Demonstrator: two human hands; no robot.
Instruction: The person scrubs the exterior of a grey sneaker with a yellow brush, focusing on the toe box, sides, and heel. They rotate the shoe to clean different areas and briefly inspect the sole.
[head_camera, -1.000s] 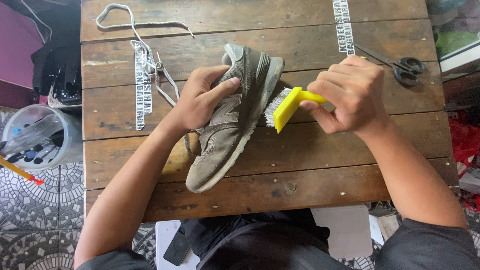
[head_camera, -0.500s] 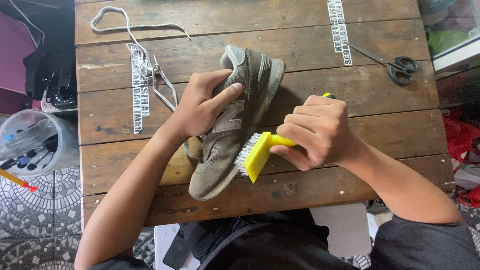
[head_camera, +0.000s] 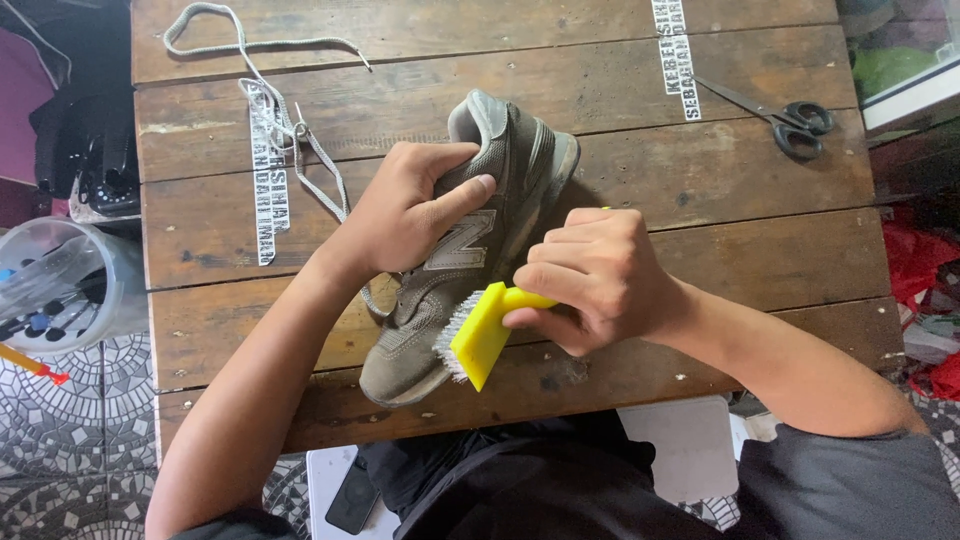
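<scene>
A worn grey-olive sneaker (head_camera: 505, 165) lies on its side on the wooden plank table (head_camera: 760, 230), toe pointing toward me. My left hand (head_camera: 405, 215) grips its upper around the opening, thumb across the side. My right hand (head_camera: 595, 275) holds a yellow brush (head_camera: 482, 335) by its handle. The white bristles press against the sole edge near the toe.
Grey shoelaces (head_camera: 270, 110) lie loose at the table's far left. Black-handled scissors (head_camera: 790, 118) rest at the far right. A clear plastic tub (head_camera: 55, 285) holding small items stands on the tiled floor to the left. A phone (head_camera: 352, 497) lies below the table's near edge.
My right hand has drawn the brush along the sole from the heel end down toward the toe. The left hand keeps its grip on the sneaker.
</scene>
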